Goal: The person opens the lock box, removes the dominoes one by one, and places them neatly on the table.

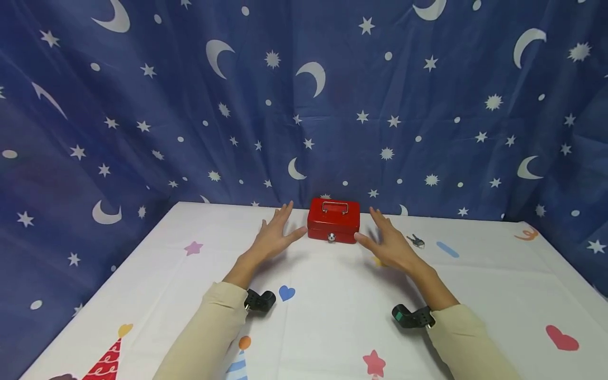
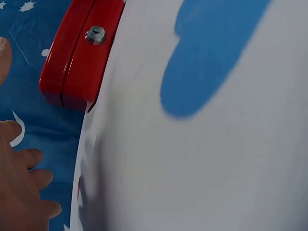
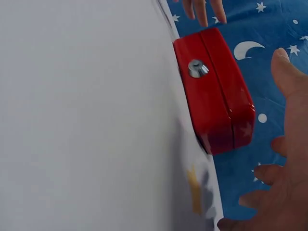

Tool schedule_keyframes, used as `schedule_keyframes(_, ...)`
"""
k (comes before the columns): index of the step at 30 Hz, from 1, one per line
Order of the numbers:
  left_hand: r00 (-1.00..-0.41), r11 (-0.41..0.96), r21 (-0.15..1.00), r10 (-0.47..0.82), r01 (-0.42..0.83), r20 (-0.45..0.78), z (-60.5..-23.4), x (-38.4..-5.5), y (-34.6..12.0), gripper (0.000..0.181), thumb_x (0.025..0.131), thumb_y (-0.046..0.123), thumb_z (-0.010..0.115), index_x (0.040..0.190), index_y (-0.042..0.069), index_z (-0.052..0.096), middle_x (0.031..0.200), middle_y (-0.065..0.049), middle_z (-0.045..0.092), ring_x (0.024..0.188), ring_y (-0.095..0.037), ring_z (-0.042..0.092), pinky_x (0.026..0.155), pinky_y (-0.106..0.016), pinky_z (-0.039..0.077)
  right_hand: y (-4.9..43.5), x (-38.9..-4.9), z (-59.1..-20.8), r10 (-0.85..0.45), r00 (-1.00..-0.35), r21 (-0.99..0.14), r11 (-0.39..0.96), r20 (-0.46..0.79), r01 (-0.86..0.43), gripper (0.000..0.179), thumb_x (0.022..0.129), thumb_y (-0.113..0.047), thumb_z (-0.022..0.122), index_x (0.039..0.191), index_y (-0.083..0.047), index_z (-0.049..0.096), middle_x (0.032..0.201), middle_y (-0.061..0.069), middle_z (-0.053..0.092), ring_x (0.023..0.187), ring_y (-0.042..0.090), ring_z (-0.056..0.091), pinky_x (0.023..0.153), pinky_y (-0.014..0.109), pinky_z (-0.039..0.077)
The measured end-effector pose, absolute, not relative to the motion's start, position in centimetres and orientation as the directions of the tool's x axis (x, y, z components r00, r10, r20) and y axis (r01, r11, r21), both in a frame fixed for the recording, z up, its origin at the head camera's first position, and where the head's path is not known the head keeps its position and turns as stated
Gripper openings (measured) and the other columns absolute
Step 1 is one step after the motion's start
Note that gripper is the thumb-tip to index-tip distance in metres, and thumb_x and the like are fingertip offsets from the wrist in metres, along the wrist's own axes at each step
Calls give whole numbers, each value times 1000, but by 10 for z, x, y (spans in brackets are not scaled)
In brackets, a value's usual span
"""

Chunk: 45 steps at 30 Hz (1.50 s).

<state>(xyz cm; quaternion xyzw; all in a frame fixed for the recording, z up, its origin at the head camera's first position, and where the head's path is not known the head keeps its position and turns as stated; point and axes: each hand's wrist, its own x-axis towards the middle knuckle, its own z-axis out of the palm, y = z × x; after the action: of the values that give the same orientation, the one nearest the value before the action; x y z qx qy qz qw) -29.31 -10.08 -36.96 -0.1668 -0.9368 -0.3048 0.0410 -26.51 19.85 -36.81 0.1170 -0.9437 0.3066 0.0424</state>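
Observation:
A small red cash box (image 1: pixel 334 220) sits at the back of the table, its lid down. A silver handle (image 1: pixel 335 205) lies on the lid, and a round silver lock (image 3: pixel 198 69) shows on the front face, with no key in it. My left hand (image 1: pixel 275 235) is held just left of the box, fingers spread, holding nothing. To the right of the box, my right hand (image 1: pixel 390 244) is likewise spread and holds nothing. The left wrist view shows the box's lock side (image 2: pixel 79 57) beyond my fingertips.
A small bunch of keys (image 1: pixel 416 241) lies on the table right of my right hand. The white tablecloth (image 1: pixel 328 295) carries printed hearts, stars and party hats. A dark blue curtain (image 1: pixel 304 105) with moons and stars hangs directly behind the table.

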Motion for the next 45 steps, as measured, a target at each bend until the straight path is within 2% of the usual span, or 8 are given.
schedule_keyframes(5,-950,717,629,287,300,126,-376,-293,-89,86,88,59,49,155,18,13,158,-9,16,144,-30,13,110,-62,10,191,-266,-375,-200,-964,-615,743,174,-265,92,88,-61,52,155,-13,12,157,16,14,141,40,15,106,66,17)
schedule_keyframes(10,-954,666,694,277,275,112,-378,-293,-82,88,86,64,49,155,23,12,158,-1,15,144,-23,15,110,-59,18,183,-267,-379,-165,-972,-673,702,165,-233,92,88,-61,52,155,-16,9,157,14,16,140,39,20,105,63,23)
schedule_keyframes(14,-962,612,751,249,246,113,-381,-292,-75,93,84,65,54,155,22,12,158,-2,18,143,-23,19,110,-56,23,179,-268,-381,-141,-982,-717,672,125,-188,92,89,-58,55,155,-18,6,157,17,17,139,40,24,103,60,29)
schedule_keyframes(17,-971,534,818,205,214,121,-387,-292,-68,95,83,58,62,155,19,13,157,-5,20,142,-25,23,109,-53,27,178,-268,-384,-143,-982,-759,624,124,-187,89,91,-53,56,155,-18,5,157,16,16,139,39,25,105,54,31)
schedule_keyframes(22,-975,356,917,187,178,117,-395,-289,-61,95,84,37,72,155,16,12,157,-4,22,140,-23,29,109,-44,31,174,-266,-389,-199,-965,-857,453,171,-245,83,95,-39,58,155,-13,7,157,14,16,139,36,25,106,45,33)
schedule_keyframes(29,-949,282,926,262,251,177,-395,-286,-54,86,88,21,70,153,3,16,150,-10,36,135,-25,37,109,-40,32,169,-263,-388,-196,-970,-915,346,146,-208,78,96,-33,57,154,-11,10,156,11,21,139,28,28,103,38,37)
schedule_keyframes(35,-944,262,928,265,265,195,-397,-286,-53,81,88,12,69,152,5,20,149,-8,38,133,-21,40,107,-34,35,169,-263,-388,-214,-972,-930,327,97,-165,77,97,-28,57,154,-8,8,156,14,19,140,31,26,103,41,35)
schedule_keyframes(45,-949,237,928,197,288,244,-398,-281,-54,72,87,1,68,148,-2,29,145,-16,41,129,-28,46,100,-33,41,168,-259,-388,-189,-976,-924,342,112,-172,77,96,-32,59,154,-9,13,155,12,23,140,28,28,103,39,37)
